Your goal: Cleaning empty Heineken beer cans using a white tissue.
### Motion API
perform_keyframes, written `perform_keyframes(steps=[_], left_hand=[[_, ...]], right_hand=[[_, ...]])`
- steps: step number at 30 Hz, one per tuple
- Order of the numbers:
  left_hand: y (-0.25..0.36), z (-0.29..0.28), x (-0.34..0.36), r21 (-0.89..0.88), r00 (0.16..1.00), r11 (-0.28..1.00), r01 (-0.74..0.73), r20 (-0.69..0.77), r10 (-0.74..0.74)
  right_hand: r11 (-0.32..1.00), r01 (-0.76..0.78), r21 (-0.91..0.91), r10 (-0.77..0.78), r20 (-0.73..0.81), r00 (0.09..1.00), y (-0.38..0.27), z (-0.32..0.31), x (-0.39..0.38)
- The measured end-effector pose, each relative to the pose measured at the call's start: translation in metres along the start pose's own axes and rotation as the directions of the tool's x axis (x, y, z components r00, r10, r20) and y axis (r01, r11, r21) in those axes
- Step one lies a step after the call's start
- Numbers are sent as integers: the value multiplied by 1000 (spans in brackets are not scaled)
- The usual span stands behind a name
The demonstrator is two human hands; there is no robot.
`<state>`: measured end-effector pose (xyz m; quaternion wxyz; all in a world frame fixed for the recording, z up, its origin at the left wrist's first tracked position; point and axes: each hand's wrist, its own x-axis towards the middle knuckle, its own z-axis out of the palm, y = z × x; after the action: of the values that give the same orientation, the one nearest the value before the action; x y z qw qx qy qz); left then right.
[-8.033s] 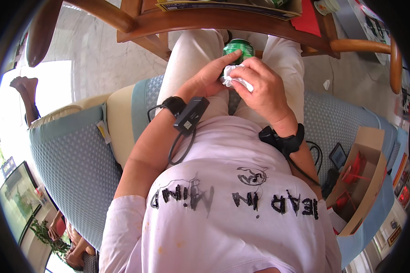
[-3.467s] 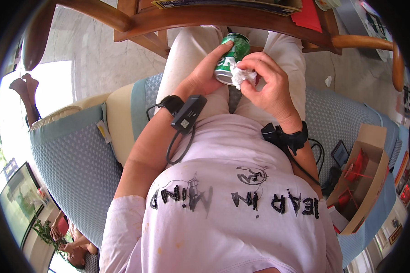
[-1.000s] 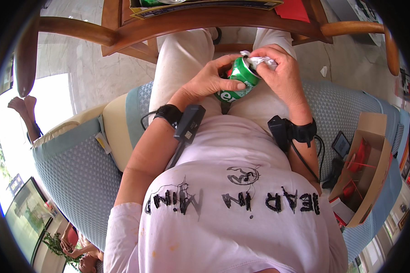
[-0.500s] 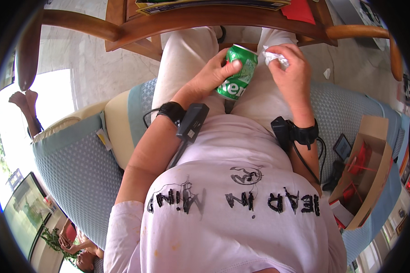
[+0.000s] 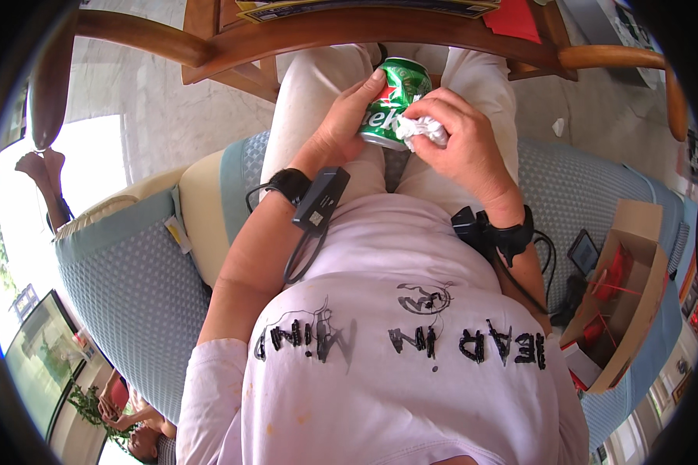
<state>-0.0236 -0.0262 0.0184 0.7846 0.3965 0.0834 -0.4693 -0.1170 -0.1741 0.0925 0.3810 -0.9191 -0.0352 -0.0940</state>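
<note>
I have the aluminium drinks can in sight above the wearer's lap, between the thighs: a smooth green cylinder with a glossy metallic skin, pale printing and a red patch, and a bare silver rim at the end nearer the body. It leans a little, its far end toward the right. The left hand is clamped on its left side, thumb laid along the upper wall. The right hand pinches a crumpled white tissue, soft and full of folds, thumb and fingers closed on it; from here I see it overlap the can's lower right side, though I can't tell how firmly it presses.

Under both hands I make out off-white cloth trousers, lightly creased. Beyond the knees curves a polished brown wooden rail, with a flat, matt red sheet above it. The sofa cover is blue and quilted in a small raised pattern. To the right I see an open cardboard box, plain brown inside with red pieces in it, and a flat, dark rectangular device just beside. The floor is glossy, grey-veined stone or tile.
</note>
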Motion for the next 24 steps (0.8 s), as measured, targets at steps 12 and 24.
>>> perform_keyframes(steps=[12,24], left_hand=[[1,2,-1,-96,998,994,53,31,-50],[-12,-16,6,-58,997,995,82,-1,-82]], right_hand=[[997,-14,-72,3,-160,987,10,5,1],[997,32,-74,-56,-350,935,3,9,-2]])
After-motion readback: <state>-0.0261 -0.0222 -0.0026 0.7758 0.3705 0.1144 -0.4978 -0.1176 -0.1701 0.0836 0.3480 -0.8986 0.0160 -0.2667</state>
